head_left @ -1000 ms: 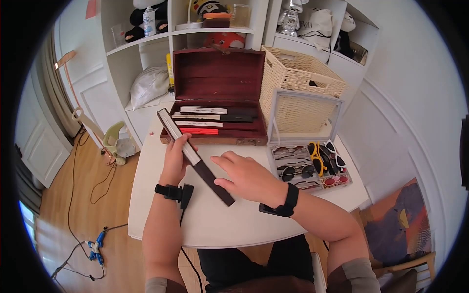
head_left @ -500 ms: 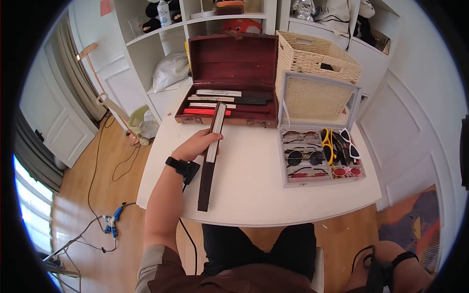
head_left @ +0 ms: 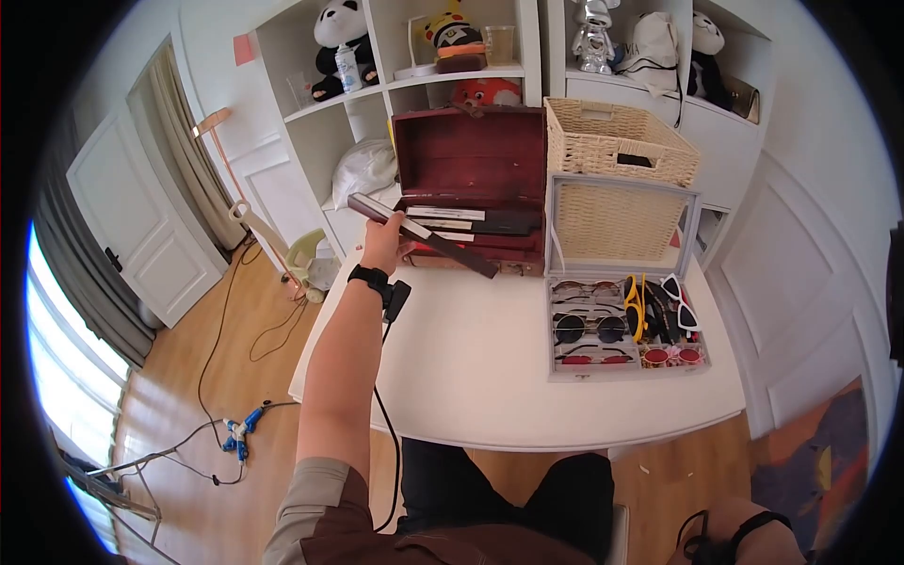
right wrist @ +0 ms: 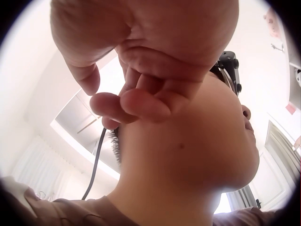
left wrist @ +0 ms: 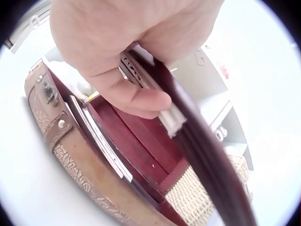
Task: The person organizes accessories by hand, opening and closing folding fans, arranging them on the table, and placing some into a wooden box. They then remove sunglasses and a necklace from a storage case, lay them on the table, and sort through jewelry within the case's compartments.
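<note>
My left hand (head_left: 381, 243) grips a closed folding fan (head_left: 456, 254) with dark brown outer sticks and a white folded edge. In the head view the fan lies slanted across the front of an open dark red wooden chest (head_left: 471, 155). Thumb and fingers pinch the fan's white part in the left wrist view, and its dark end (left wrist: 202, 150) points down to the right. Inside the chest lie several folded fans (head_left: 445, 214), white and black. My right hand (right wrist: 146, 61) holds nothing, its fingers loosely curled beside the person's neck.
Right of the chest stand a woven basket (head_left: 565, 141) and a grey glasses case (head_left: 626, 374), lid raised, filled with several sunglasses (head_left: 610, 329). White shelves (head_left: 428, 83) with plush toys rise behind. A black cable (head_left: 388, 424) hangs from the left wrist over the table (head_left: 471, 377).
The right hand has left the fan and withdrawn to the lower right. My left hand has carried the fan forward to the chest and turned it from near upright to slanted.
</note>
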The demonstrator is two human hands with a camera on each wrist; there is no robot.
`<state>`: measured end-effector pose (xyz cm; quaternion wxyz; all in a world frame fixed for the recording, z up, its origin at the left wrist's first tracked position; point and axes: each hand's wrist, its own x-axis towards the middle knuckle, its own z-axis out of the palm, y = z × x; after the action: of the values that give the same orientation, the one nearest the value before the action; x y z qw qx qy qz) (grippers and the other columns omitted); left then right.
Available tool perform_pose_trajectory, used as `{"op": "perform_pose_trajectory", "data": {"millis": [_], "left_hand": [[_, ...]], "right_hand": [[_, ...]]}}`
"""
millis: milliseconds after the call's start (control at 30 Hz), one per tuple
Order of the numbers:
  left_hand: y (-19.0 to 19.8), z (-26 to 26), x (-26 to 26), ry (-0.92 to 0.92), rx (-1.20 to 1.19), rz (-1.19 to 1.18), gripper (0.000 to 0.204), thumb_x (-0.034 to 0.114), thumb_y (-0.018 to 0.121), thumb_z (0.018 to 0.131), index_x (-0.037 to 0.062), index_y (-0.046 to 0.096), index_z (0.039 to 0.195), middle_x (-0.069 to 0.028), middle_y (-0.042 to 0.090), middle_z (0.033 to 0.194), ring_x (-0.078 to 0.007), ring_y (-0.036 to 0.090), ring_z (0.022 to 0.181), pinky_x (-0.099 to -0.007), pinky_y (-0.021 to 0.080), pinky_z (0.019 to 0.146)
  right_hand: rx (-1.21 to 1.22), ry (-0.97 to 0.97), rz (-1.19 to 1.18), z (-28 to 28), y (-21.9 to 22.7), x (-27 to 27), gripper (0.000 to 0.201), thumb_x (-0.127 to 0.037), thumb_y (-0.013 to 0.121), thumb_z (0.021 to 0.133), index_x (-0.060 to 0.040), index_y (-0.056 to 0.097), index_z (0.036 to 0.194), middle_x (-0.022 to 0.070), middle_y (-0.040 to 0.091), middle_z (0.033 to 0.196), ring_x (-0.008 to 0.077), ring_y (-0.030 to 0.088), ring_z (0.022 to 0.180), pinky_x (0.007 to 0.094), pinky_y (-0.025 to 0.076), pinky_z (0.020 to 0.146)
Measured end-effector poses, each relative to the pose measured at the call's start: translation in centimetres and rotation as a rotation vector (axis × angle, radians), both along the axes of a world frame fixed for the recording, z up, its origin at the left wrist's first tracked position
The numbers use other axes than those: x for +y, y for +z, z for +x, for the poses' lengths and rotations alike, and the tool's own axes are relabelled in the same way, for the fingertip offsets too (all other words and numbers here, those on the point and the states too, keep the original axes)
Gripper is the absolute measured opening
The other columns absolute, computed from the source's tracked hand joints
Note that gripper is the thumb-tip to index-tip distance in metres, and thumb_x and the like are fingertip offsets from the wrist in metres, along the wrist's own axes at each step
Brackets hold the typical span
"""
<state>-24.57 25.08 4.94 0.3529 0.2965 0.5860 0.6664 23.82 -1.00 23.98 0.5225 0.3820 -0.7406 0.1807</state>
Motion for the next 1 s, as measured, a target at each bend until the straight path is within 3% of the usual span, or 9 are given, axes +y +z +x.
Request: {"op": "perform_pose_trajectory", "data": {"millis": [100, 200, 267, 367, 467, 667, 767, 833, 1000], "left_hand": [[1.7, 2.9, 0.6, 0.176, -0.003, 0.075, 0.098, 0.007, 0.074, 0.087, 0.0089, 0.002, 0.154, -0.0213, 0.059, 0.122, -0.0289, 0.070, 0.085, -0.0375, 0.065, 0.062], [1.0, 2.8, 2.7, 0.279, 0.084, 0.029, 0.113, 0.006, 0.074, 0.087, 0.0140, -0.014, 0.157, -0.0238, 0.058, 0.126, -0.0311, 0.070, 0.086, -0.0397, 0.065, 0.062], [1.0, 3.4, 3.3, 0.308, 0.076, 0.044, 0.108, 0.006, 0.072, 0.088, 0.0156, -0.008, 0.159, -0.0259, 0.057, 0.127, -0.0323, 0.069, 0.089, -0.0415, 0.065, 0.063], [-0.7, 2.0, 5.1, 0.172, 0.190, 0.057, 0.065, 0.008, 0.065, 0.094, 0.0132, 0.036, 0.152, -0.0199, 0.058, 0.122, -0.0278, 0.065, 0.090, -0.0415, 0.065, 0.069], [-1.6, 1.6, 6.7, 0.203, 0.127, 0.025, 0.056, 0.010, 0.066, 0.093, 0.0080, 0.045, 0.145, -0.0210, 0.058, 0.124, -0.0319, 0.069, 0.087, -0.0423, 0.067, 0.063], [-3.4, 1.2, 8.4, 0.131, 0.270, -0.080, 0.057, 0.012, 0.068, 0.092, 0.0051, 0.047, 0.145, -0.0215, 0.066, 0.114, -0.0286, 0.072, 0.083, -0.0396, 0.065, 0.068], [-3.7, 0.8, 8.2, 0.105, 0.619, -0.242, 0.061, 0.027, 0.068, 0.091, 0.0055, 0.049, 0.145, -0.0242, 0.067, 0.120, -0.0306, 0.072, 0.097, -0.0433, 0.061, 0.081], [-3.9, 0.9, 7.9, 0.171, 1.104, -0.417, 0.064, 0.044, 0.062, 0.092, 0.0087, 0.051, 0.144, -0.0246, 0.067, 0.124, -0.0331, 0.068, 0.111, -0.0450, 0.052, 0.095], [-1.4, 4.1, 5.5, 0.177, 1.157, -0.577, 0.059, 0.054, 0.052, 0.095, 0.0102, 0.059, 0.134, -0.0230, 0.067, 0.125, -0.0398, 0.061, 0.121, -0.0488, 0.047, 0.102]], "right_hand": [[0.022, -0.005, -0.003, 0.4, -0.3, 0.2, 0.014, -0.024, 0.067, 0.091, -0.0117, 0.063, 0.097, -0.0009, 0.063, 0.088, 0.0140, 0.062, 0.077, 0.0339, 0.051, 0.067], [0.037, -0.013, -0.011, 0.7, -0.6, 0.5, 0.014, -0.024, 0.067, 0.091, -0.0119, 0.063, 0.096, -0.0012, 0.063, 0.087, 0.0137, 0.062, 0.076, 0.0337, 0.051, 0.066], [0.050, -0.011, -0.020, 0.9, -0.8, 0.9, 0.013, -0.024, 0.067, 0.091, -0.0120, 0.063, 0.096, -0.0014, 0.063, 0.087, 0.0135, 0.062, 0.076, 0.0336, 0.051, 0.066], [0.066, -0.010, -0.036, 1.0, -1.0, 1.6, 0.013, -0.024, 0.067, 0.091, -0.0122, 0.063, 0.096, -0.0016, 0.063, 0.087, 0.0132, 0.061, 0.075, 0.0333, 0.050, 0.065], [0.063, -0.001, -0.040, 0.9, -1.2, 2.1, 0.013, -0.024, 0.067, 0.091, -0.0124, 0.063, 0.095, -0.0019, 0.062, 0.086, 0.0129, 0.061, 0.075, 0.0331, 0.050, 0.064], [0.074, 0.008, -0.059, 0.7, -1.4, 3.6, 0.012, -0.023, 0.067, 0.091, -0.0128, 0.063, 0.095, -0.0024, 0.062, 0.085, 0.0123, 0.060, 0.073, 0.0327, 0.049, 0.063], [0.076, 0.016, -0.066, 0.6, -1.6, 4.1, 0.012, -0.023, 0.067, 0.091, -0.0130, 0.062, 0.094, -0.0027, 0.062, 0.085, 0.0120, 0.060, 0.073, 0.0325, 0.048, 0.062], [0.080, 0.026, -0.070, 0.5, -1.7, 4.5, 0.011, -0.023, 0.066, 0.091, -0.0131, 0.062, 0.094, -0.0029, 0.062, 0.084, 0.0119, 0.059, 0.072, 0.0323, 0.048, 0.062], [0.079, 0.037, -0.082, 0.1, -1.9, 5.3, 0.011, -0.023, 0.066, 0.092, -0.0134, 0.062, 0.094, -0.0033, 0.061, 0.084, 0.0114, 0.059, 0.071, 0.0320, 0.047, 0.061]]}}
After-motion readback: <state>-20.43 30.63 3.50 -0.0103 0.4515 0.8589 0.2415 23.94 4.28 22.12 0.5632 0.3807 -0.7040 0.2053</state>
